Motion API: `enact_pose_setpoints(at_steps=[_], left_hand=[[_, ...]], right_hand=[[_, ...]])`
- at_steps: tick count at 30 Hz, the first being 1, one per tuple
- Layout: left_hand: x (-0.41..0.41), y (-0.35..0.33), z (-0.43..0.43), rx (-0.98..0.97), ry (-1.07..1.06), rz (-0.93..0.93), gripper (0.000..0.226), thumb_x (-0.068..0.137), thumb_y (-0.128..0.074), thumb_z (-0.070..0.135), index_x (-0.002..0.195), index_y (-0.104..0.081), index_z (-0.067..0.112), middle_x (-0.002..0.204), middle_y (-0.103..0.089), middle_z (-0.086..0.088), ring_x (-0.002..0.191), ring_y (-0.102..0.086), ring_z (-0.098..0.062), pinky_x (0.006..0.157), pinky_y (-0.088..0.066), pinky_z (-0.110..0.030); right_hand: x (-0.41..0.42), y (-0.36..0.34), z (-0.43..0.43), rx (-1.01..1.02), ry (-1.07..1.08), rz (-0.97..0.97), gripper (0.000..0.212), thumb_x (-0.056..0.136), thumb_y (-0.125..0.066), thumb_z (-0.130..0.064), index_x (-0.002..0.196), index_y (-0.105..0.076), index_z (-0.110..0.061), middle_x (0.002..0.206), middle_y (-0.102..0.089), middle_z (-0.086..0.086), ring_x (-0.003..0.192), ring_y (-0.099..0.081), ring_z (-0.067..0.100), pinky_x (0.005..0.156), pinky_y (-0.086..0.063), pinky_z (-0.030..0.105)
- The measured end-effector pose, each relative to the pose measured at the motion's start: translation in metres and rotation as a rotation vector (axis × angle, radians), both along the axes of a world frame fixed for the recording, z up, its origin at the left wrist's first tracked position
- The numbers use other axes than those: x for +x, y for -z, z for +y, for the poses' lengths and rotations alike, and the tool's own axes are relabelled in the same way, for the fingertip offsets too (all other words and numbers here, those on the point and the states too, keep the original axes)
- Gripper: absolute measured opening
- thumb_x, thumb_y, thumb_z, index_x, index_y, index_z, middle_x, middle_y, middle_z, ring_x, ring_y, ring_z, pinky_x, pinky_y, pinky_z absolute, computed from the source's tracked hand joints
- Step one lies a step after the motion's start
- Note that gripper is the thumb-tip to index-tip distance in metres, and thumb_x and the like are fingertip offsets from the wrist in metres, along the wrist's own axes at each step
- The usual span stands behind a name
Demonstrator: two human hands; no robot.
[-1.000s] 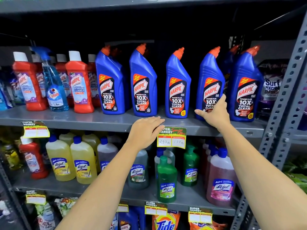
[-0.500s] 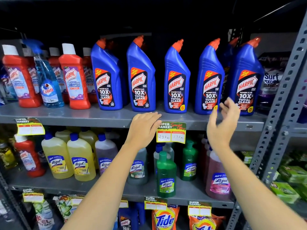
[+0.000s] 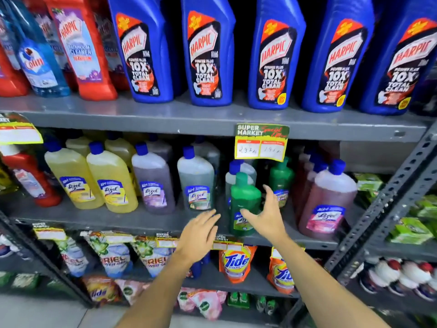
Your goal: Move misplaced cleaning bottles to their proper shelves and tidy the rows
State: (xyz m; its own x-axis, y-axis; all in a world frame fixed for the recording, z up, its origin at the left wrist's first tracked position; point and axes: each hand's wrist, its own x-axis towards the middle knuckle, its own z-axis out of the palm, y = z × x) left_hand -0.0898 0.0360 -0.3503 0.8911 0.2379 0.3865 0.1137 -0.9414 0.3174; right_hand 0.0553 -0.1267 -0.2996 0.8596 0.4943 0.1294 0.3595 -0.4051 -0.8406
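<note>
While hands flank: green bottle [image 3: 244, 204] upright.

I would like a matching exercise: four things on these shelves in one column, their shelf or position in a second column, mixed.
1. blue Harpic bottles
2. green bottle
3. Tide pouch
4. red bottle

A. between the two open hands
B. left end of the Lizol shelf
C. upper shelf
D. shelf below the Lizol bottles

Pairs: 1-C, 2-A, 3-D, 4-B
</note>
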Motion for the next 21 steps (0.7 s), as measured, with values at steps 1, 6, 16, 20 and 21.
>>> enact_pose_setpoints(at_steps=[1,6,16,20,21], left_hand=[[0.001,0.010,0.000,0.003,0.017,0.101,0.052,0.095,-0.032,0.038,0.130,-0.058,0.010,0.138,-0.055,-0.011,0.124,-0.052,-0.031,0.101,-0.044,-0.043],[0.003,0.048,0.008,0.081,0.014,0.420,0.081,0.085,-0.008,0.059,0.149,-0.029,0.014,0.159,-0.021,-0.006,0.145,-0.018,-0.025,0.116,-0.014,-0.043],[0.000,0.063,0.013,0.093,0.030,0.406,0.087,0.089,0.000,0.071,0.150,-0.027,0.014,0.158,-0.022,-0.008,0.145,-0.020,-0.026,0.116,-0.013,-0.045],[0.000,0.064,0.012,0.086,0.024,0.395,0.091,0.086,0.005,0.074,0.152,-0.021,0.017,0.159,-0.018,-0.006,0.146,-0.015,-0.024,0.116,-0.007,-0.043],[0.000,0.064,0.012,0.086,0.022,0.394,0.092,0.085,0.006,0.075,0.152,-0.021,0.018,0.159,-0.018,-0.005,0.146,-0.014,-0.024,0.116,-0.007,-0.043]], right_hand=[[-0.003,0.007,0.003,0.013,0.008,0.037,0.104,0.066,-0.083,-0.038,0.150,-0.024,-0.019,0.145,-0.042,0.007,0.133,-0.044,0.021,0.110,-0.040,0.039],[-0.034,0.029,0.017,0.087,0.117,0.041,0.111,0.054,-0.090,-0.046,0.145,-0.031,-0.022,0.130,-0.053,0.002,0.122,-0.054,0.019,0.101,-0.048,0.037],[-0.026,0.040,0.021,0.059,0.259,0.074,0.091,0.064,-0.087,-0.032,0.138,-0.035,-0.021,0.131,-0.055,0.001,0.118,-0.057,0.025,0.093,-0.047,0.036],[-0.010,0.040,0.004,0.065,0.311,0.061,0.089,0.064,-0.088,-0.034,0.134,-0.036,-0.022,0.130,-0.056,0.001,0.115,-0.060,0.025,0.094,-0.050,0.040],[-0.005,0.039,-0.001,0.069,0.330,0.062,0.087,0.063,-0.089,-0.033,0.133,-0.037,-0.022,0.128,-0.056,0.002,0.114,-0.060,0.026,0.093,-0.050,0.040]])
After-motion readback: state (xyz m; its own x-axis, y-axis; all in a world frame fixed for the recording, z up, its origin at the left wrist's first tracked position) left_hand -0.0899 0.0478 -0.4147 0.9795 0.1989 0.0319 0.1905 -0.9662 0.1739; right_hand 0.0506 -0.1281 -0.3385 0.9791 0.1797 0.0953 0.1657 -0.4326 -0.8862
